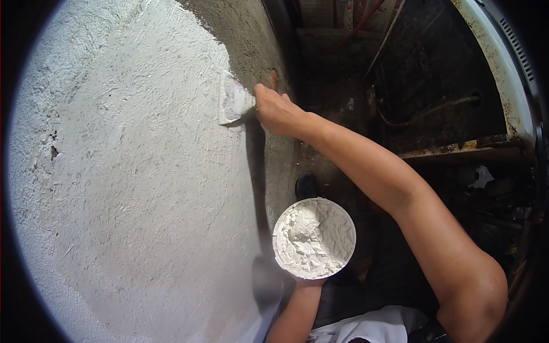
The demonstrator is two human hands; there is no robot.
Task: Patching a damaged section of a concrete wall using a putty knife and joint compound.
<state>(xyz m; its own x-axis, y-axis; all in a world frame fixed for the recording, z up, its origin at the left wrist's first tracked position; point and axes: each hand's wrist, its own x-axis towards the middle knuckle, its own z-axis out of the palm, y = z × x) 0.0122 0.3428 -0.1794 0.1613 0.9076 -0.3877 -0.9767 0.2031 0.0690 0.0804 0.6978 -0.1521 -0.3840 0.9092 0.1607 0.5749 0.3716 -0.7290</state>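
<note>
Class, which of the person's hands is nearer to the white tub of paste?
Left. The left hand, mostly hidden, is just beneath the tub; the right hand is farther off, up by the wall, gripping the scraper.

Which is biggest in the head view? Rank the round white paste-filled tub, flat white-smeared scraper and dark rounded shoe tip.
1. Round white paste-filled tub
2. Flat white-smeared scraper
3. Dark rounded shoe tip

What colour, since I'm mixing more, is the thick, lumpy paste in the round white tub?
Creamy off-white; the paste shows best in the head view, the only one.
</note>
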